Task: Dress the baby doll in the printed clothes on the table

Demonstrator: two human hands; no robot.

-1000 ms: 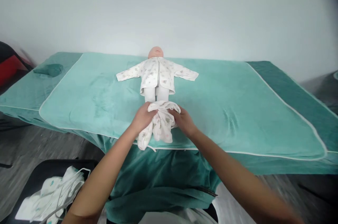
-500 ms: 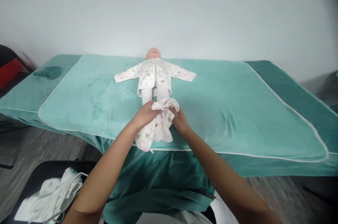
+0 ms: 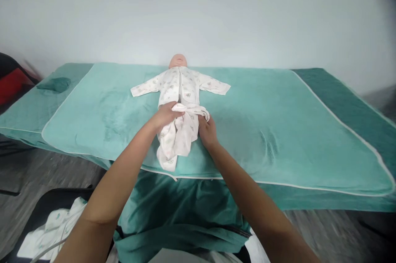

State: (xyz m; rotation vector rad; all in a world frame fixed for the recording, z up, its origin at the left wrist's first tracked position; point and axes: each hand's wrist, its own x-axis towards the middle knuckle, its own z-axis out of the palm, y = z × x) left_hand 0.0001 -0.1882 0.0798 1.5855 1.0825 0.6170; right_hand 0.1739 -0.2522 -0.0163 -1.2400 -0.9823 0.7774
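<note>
On the one long table (image 3: 328,94), dressed in green and set against the wall (image 3: 198,19), I see a single lighter green sheet (image 3: 262,106) edged in white piping. One doll (image 3: 178,60) lies on it, head toward the wall, wearing one white printed jacket (image 3: 189,83) whose two sleeves stretch out to either side.

Two hands are at work on one pair of white printed trousers (image 3: 183,136), which lie over the doll's lower body, the waistband meeting the jacket's hem. The left hand (image 3: 168,115) grips one side of that waistband, its thumb over the cloth; the right hand (image 3: 208,129) has its fingers closed on the other side, some fingertips hidden by fabric. Between them the band is drawn wide. Two trouser legs hang below in folds, one reaching nearly to the sheet's near edge. How far the doll's legs run inside, I cannot tell.

Toward the table's left end is one dark green oval patch (image 3: 54,84). Down at the lower left, one black seat (image 3: 55,202) carries one heap of white cloth (image 3: 51,230), partly behind the left forearm.
</note>
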